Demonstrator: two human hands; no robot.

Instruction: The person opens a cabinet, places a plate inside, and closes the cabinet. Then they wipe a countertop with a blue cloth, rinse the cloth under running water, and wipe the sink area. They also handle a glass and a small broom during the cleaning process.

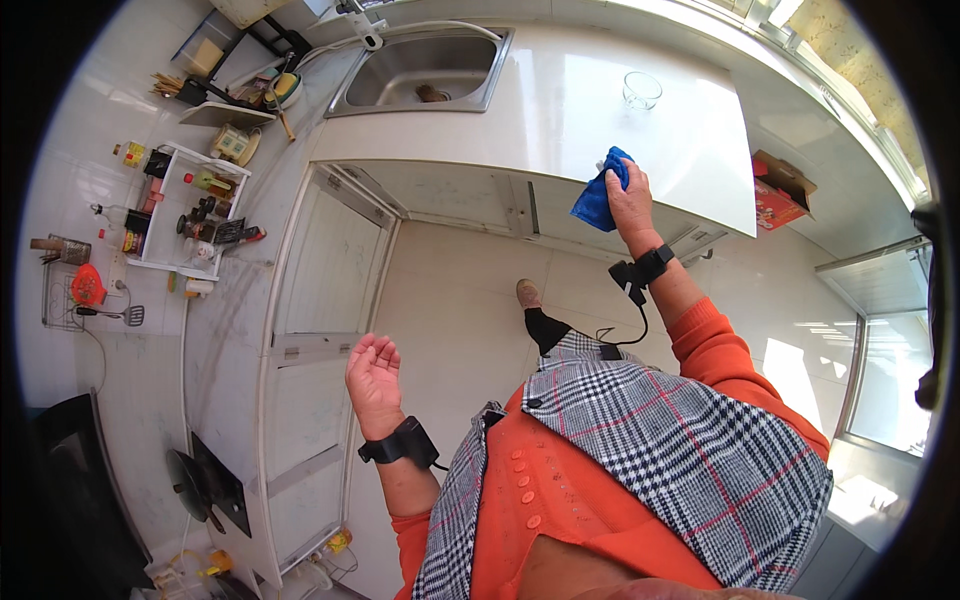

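Note:
A bunched blue cloth [596, 201] is in my right hand [631, 199], held at the front edge of the white countertop [555, 97]. Part of the cloth hangs down past that edge. Farther back on the counter, beyond my right hand, stands a clear glass bowl [642, 91]. My left hand [377, 375] is raised over the floor beside the left-hand cabinets, palm up with fingers loosely curled, and holds nothing. Both wrists wear black strapped devices.
A steel sink [424, 71] with a brown scrubber [431, 93] is set into the counter, under a faucet [366, 30]. Along the left counter stand a white rack [161, 225] of bottles and a frying pan [187, 484] on a black cooktop. A red cardboard box [780, 196] sits past the counter's right end.

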